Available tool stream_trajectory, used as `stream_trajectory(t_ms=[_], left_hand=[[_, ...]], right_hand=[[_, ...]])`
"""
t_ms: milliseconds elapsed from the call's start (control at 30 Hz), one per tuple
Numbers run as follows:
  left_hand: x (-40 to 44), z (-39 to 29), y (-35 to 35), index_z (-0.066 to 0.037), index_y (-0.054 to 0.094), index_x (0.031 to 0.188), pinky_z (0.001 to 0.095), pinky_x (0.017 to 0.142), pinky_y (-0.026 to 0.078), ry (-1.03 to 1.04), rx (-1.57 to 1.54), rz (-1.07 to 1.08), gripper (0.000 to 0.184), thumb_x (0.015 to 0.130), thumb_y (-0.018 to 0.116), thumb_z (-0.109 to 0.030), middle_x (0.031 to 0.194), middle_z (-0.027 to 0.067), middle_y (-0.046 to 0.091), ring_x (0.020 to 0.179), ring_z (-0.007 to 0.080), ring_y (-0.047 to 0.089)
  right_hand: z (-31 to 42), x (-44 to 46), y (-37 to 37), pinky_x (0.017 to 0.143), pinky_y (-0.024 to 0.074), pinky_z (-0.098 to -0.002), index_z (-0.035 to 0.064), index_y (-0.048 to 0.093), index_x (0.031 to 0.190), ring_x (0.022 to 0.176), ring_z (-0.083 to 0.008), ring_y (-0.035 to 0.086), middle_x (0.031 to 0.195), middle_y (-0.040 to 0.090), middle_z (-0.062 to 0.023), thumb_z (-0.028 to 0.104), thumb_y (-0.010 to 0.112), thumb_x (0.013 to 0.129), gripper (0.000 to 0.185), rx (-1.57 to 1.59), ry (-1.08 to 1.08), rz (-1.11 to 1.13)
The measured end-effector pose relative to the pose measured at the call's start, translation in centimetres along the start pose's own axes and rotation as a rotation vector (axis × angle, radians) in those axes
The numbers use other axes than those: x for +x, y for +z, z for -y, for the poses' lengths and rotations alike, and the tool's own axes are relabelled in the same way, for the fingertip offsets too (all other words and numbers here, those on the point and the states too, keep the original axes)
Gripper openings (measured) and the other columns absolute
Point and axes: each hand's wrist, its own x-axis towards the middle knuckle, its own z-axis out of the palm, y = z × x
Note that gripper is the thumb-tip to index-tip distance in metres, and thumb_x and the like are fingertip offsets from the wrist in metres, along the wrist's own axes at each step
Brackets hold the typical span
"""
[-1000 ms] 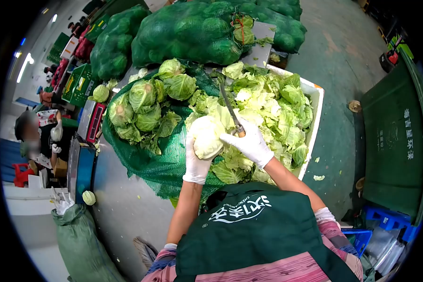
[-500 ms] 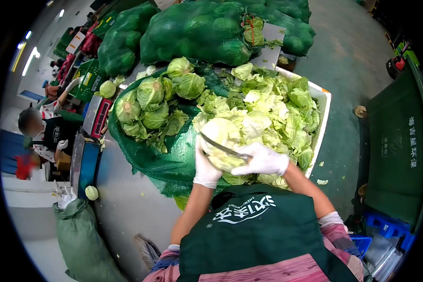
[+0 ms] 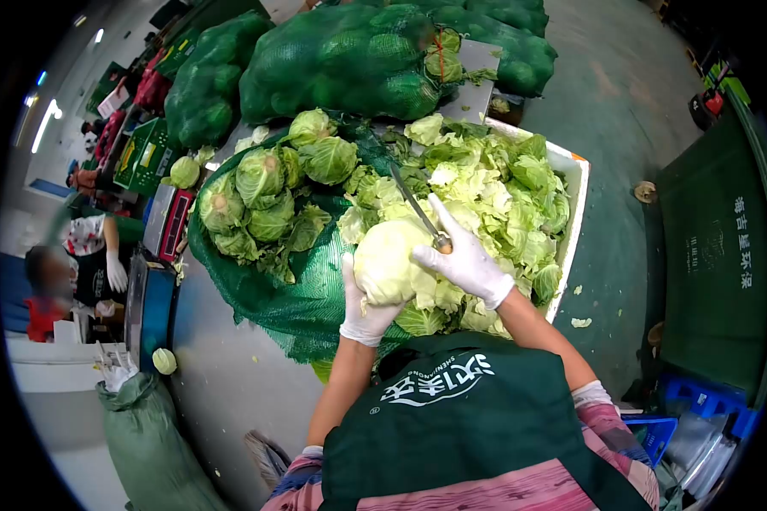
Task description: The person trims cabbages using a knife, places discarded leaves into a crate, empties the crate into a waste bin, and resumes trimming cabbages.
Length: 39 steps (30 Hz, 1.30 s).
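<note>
A pale, trimmed cabbage (image 3: 389, 262) rests in my gloved left hand (image 3: 362, 311), which cups it from below and the left. My gloved right hand (image 3: 469, 262) is wrapped round the handle of a knife (image 3: 413, 198), its blade pointing up and away over the leaves. Fingers of that hand also touch the cabbage's right side. Behind and to the right, loose cabbage leaves (image 3: 486, 196) fill a white box (image 3: 578, 183). Several untrimmed cabbages (image 3: 260, 175) lie on an opened green net (image 3: 315, 298) to the left.
Full green net sacks (image 3: 332, 64) lie across the far side. At left are a red-fronted scale (image 3: 175, 226), a small cabbage (image 3: 164, 361) and a green sack (image 3: 149, 443). A co-worker (image 3: 89, 264) stands beyond. A large green bin (image 3: 716, 247) is at right.
The knife has moved from across the cabbage's face to above the leaves, blade upward. The cabbage has turned in my hands. The co-worker's raised arm has come down.
</note>
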Motion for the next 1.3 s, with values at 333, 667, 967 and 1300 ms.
stream_trajectory(t_ms=[333,667,967,1300], left_hand=[[-1.0,-2.2,-3.0,-0.005,0.032,0.144,0.049,0.107,0.038,0.135,0.487,-0.092,0.083,0.09,0.038,-0.068,0.143,0.017,0.041,0.129,0.0324,0.044],[-1.2,-1.2,-0.3,0.0,0.028,0.142,0.0406,0.107,0.04,0.106,0.467,0.122,0.089,0.071,0.077,-0.021,0.137,0.016,0.046,0.124,0.0291,0.05],[-1.9,-2.4,2.7,-0.001,0.027,0.143,0.0354,0.104,0.041,0.31,1.112,0.202,0.104,0.057,0.087,-0.004,0.134,0.0144,0.049,0.123,0.0212,0.049],[-2.9,-3.0,2.6,-0.002,0.031,0.142,0.0377,0.107,0.037,0.532,1.659,0.289,0.101,0.058,0.089,-0.006,0.142,0.0159,0.041,0.127,0.0255,0.046]], right_hand=[[0.8,-0.7,0.1,0.047,0.0343,-0.0223,0.0012,0.059,0.081,0.053,-0.0067,0.04,0.064,0.045,0.0024,0.03,0.072,0.085,0.031,0.163,0.03,-0.059],[-0.7,0.0,-1.9,0.043,0.0399,-0.022,0.002,0.063,0.11,0.053,-0.0056,0.052,0.074,0.061,-0.0028,0.05,0.068,0.084,0.054,0.225,0.37,0.112],[-2.0,0.0,-1.8,0.041,0.0352,-0.0212,0.0015,0.061,0.107,0.044,-0.0047,0.045,0.064,0.053,0.0029,0.039,0.079,0.077,0.051,0.378,0.401,0.149],[0.2,-1.1,-3.8,0.039,0.0329,-0.0198,0.0024,0.061,0.11,0.043,-0.0035,0.043,0.067,0.055,0.0029,0.021,0.078,0.08,0.039,0.567,0.446,0.208]])
